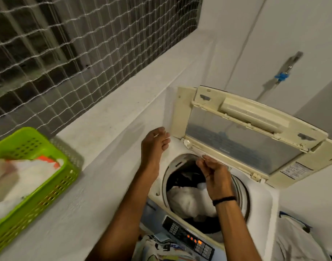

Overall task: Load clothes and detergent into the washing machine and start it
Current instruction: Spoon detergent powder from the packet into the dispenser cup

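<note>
The top-loading washing machine [263,194] stands with its folded lid [242,140] raised at the back. Its drum [244,196] holds white clothes [189,202] on darker ones. My left hand [154,146] is at the machine's back-left corner beside the lid, fingers loosely curled and holding nothing. My right hand [215,178] hovers over the drum's mouth, a black band on its wrist, fingers loosely bent with nothing visible in them. On the front control panel [189,239], orange lights glow. No detergent container is in sight.
A green plastic basket [48,187] with white and orange cloth sits on the white ledge [97,166] at the left. Above the ledge is a netted window [67,44]. A tap with a blue fitting [282,76] is on the back wall. A white bag [297,240] lies right of the machine.
</note>
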Motion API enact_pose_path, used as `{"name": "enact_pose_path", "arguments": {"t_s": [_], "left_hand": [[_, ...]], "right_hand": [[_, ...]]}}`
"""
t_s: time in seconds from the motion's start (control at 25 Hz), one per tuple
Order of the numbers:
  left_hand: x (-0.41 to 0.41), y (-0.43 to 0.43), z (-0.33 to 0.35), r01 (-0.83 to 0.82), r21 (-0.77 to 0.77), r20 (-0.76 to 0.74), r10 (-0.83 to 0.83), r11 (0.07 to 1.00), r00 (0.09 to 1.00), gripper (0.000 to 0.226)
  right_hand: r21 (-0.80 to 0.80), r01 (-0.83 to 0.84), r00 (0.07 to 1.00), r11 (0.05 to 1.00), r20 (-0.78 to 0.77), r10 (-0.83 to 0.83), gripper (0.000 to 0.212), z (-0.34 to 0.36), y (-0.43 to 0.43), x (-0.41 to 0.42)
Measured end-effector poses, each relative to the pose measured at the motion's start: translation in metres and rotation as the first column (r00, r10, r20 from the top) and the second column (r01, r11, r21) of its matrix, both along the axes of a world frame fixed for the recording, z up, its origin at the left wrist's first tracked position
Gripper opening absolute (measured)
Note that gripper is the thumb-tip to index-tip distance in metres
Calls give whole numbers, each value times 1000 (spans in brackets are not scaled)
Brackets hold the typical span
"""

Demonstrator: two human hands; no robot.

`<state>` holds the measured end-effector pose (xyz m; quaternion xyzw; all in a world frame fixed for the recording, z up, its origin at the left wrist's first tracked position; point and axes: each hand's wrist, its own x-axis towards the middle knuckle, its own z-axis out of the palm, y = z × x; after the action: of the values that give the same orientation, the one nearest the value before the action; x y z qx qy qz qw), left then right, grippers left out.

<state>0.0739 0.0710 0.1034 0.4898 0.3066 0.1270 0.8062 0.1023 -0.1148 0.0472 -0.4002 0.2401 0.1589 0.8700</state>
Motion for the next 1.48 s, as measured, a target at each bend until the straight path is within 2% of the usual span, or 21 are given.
{"name": "enact_pose_path", "arguments": {"t_s": [0.12,0.24,0.36,0.48,0.56,0.6,0.68,0.72,0.76,0.84,0.92,1.04,1.16,1.24,1.28,1.36,1.48], "left_hand": [[-53,35,49,-150,147,162,126,978,979,24],[-110,66,87,-367,261,288,291,893,912,22],[-170,94,114,-627,325,376,512,708,773,21],[-220,127,120,-806,367,403,701,464,588,21],[-246,148,117,-820,450,358,770,354,528,22],[-255,157,113,-784,527,297,792,329,533,22],[-269,174,99,-620,694,99,805,365,585,25],[-274,181,91,-516,748,-15,788,418,616,27],[-276,185,84,-418,775,-123,761,475,637,30],[-274,188,74,-282,779,-275,710,559,648,33],[-269,185,70,-190,797,-352,695,574,627,22],[-265,183,72,-150,829,-366,725,539,584,13],[-264,185,76,-189,828,-349,749,528,563,7],[-262,184,78,-216,831,-319,758,512,569,6],[-261,183,78,-225,835,-303,760,503,574,6],[-260,180,79,-250,841,-269,772,480,576,7],[-260,180,81,-285,836,-241,780,469,578,8]], "right_hand": [[-10,-196,978,981,76,196,16,35,42,-13],[-56,-380,916,923,119,384,21,76,89,-30],[-74,-562,793,824,234,562,22,118,140,-52],[-243,-682,596,690,363,716,20,151,191,-79],[-448,-657,439,607,427,791,18,163,227,-97],[-604,-571,347,556,436,830,17,164,244,-104],[-886,-240,117,397,380,918,23,161,275,-117],[-944,-78,34,321,320,947,32,159,287,-123],[-964,1,7,265,265,964,42,156,296,-129],[-981,3,32,192,192,981,54,150,307,-136],[-983,-34,78,182,179,981,56,146,315,-139],[-989,-103,23,110,108,994,48,147,322,-135],[-966,-257,-5,22,24,1000,24,150,325,-134],[-947,-320,-33,-18,-8,999,25,149,326,-132],[-932,-363,-40,-13,2,999,26,149,326,-130],[-849,-529,-14,8,19,1000,14,155,324,-131],[-708,-705,27,44,35,999,24,166,318,-131]]}}
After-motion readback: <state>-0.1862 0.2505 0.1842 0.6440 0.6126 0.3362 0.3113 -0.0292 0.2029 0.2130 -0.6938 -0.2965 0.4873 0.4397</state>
